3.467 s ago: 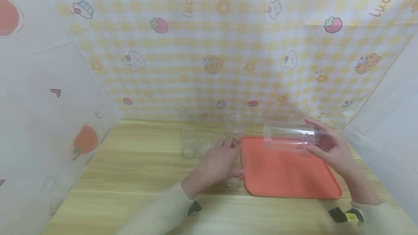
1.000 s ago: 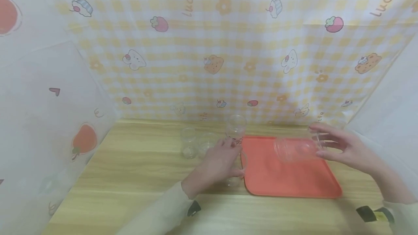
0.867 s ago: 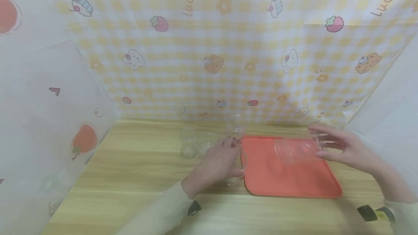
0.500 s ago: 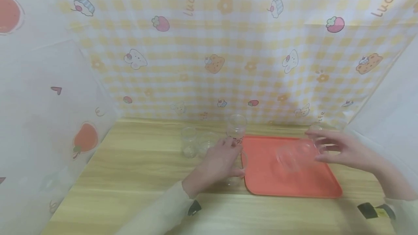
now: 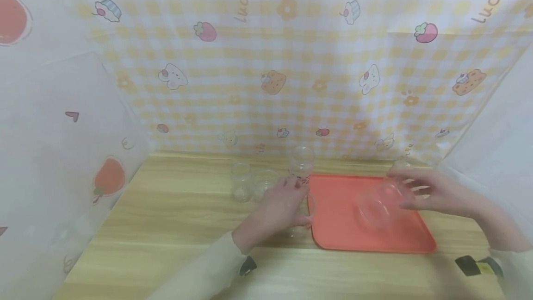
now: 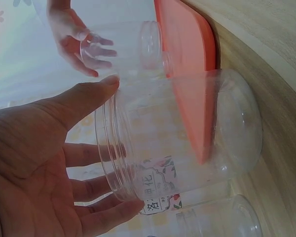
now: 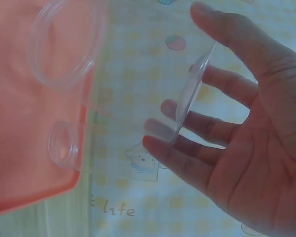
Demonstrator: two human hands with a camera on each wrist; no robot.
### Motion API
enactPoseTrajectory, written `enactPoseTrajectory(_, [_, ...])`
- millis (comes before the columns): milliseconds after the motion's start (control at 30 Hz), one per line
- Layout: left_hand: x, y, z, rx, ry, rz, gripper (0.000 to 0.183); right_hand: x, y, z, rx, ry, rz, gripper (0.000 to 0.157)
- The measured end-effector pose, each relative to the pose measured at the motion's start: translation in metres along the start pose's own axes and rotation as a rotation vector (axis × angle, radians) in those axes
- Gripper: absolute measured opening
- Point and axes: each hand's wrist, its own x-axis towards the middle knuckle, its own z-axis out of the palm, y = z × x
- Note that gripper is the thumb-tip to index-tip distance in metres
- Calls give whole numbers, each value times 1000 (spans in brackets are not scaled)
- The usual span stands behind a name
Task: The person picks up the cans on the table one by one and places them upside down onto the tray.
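Observation:
My left hand (image 5: 276,205) holds a clear plastic jar (image 6: 172,128) by its threaded mouth, thumb on one side and fingers on the other. This jar stands upright beside the left edge of the red tray (image 5: 341,230). Above the tray's right part, my right hand (image 5: 437,193) grips a second clear jar (image 5: 376,209) round its base, with the mouth tilted down toward the tray. Whether its rim (image 7: 66,44) touches the tray I cannot tell. Behind it, a narrower clear jar (image 7: 64,148) stands mouth down near the tray's back right corner.
Several more clear jars stand left of the tray: a slim one (image 5: 241,182), a wider one (image 5: 265,184) and one with a printed label (image 5: 301,163) at the back. A checked cloth (image 5: 233,59) hangs behind the wooden table (image 5: 179,226).
The right hand has drawn back rightward, and its jar has swung from lying sideways above the tray to mouth down, nearer the tray. The left hand has stayed on its jar.

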Motion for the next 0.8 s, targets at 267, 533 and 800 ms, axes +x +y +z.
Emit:
enactPoseTrajectory(267, [1,0,2,2,6,5,64,3,3,1,-47,-37,44,60])
enactPoseTrajectory(533, [1,-1,2,5,13,6,65,4,2,-1,-98,-74,63,62])
enactPoseTrajectory(800, [0,0,2,12,11,2,66,0,5,-6,-162,-104,183,67])
